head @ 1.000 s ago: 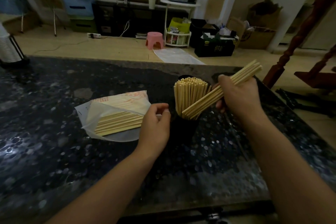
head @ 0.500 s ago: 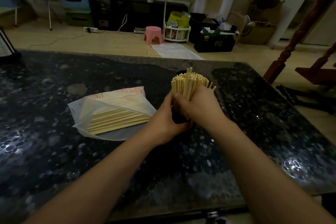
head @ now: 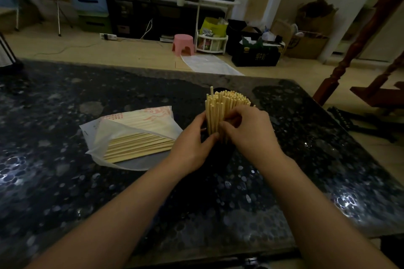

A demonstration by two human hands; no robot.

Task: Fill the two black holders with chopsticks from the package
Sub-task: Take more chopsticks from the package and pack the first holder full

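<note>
A thick bundle of pale wooden chopsticks [head: 226, 102] stands upright in a black holder [head: 219, 154], which is mostly hidden by my hands and hard to tell from the dark table. My left hand [head: 192, 144] wraps the bundle's left side, thumb at its base. My right hand [head: 247, 131] presses on its front and right side with fingers curled onto the sticks. One stick pokes up higher at the left. A dark round rim [head: 219, 89] shows just behind the bundle. The open white package [head: 131, 124] lies to the left with several chopsticks [head: 140, 146] in it.
The dark speckled stone table [head: 87, 192] fills the near view. Its far edge [head: 153, 67] and right edge drop to the floor. A wooden post [head: 341, 67] stands off the right corner. Boxes, a pink stool [head: 183, 44] and a small rack sit on the floor beyond.
One second ago my right hand held a loose handful of chopsticks slanted over the holder and my left hand was by the package. Those sticks now stand in the bundle, with both hands closed around it.
</note>
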